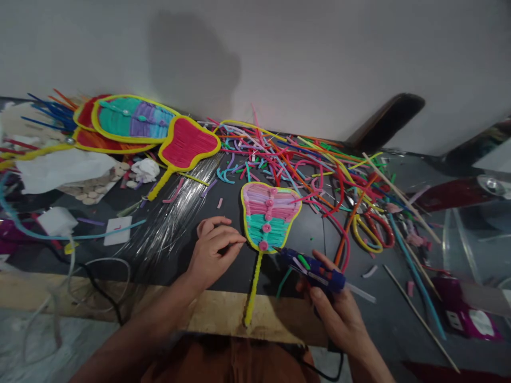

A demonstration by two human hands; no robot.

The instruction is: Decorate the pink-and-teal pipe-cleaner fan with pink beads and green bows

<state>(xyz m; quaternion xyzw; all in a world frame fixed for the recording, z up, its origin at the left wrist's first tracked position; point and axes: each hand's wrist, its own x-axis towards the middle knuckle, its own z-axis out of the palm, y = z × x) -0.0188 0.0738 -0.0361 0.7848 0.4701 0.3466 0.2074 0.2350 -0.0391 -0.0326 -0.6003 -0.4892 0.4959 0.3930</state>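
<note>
In front of me lies a fan-shaped piece [275, 213] made of pipe cleaners, pink and lilac above and teal below, with a yellow rim. Pink bead-like pieces run down its middle, and its twisted yellow handle [253, 292] points towards me. My left hand [213, 250] is beside the lower left rim, thumb and forefinger brought together at the tips; whatever they pinch, if anything, is too small to see. My right hand [333, 306] grips a blue glue gun [313, 270], whose nozzle is at the fan's lower right edge. A clear glue stick [361, 292] protrudes behind it.
Other pipe-cleaner fans [189, 143] are stacked at the back left. Loose pipe cleaners [275, 154] pile up along the wall. Scissors [371, 232] with yellow and red handles lie right. A white adapter [58, 222] with cables stands left. A wooden strip [215, 314] edges the table.
</note>
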